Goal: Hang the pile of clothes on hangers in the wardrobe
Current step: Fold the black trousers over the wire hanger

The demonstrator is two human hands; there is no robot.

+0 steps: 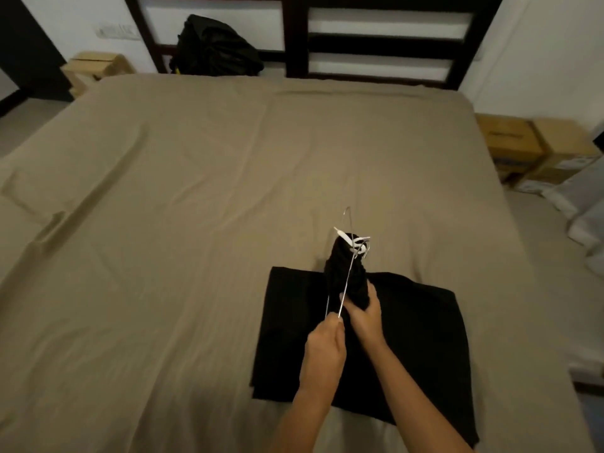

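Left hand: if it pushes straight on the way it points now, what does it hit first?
Probably the black garment bunched on the hanger, right beside the right hand gripping it. The left hand holds the hanger wire; depth is unclear.

Both forearms are being held forward, close together; the wire hanger (348, 282) is being pinched by the left hand (327, 341), and the bunched black garment (336, 266) is being gripped by the right hand (366, 312).

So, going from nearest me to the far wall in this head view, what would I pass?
Left hand → right hand → bunched black garment on the wire hanger → bare bedsheet → black bag → headboard.
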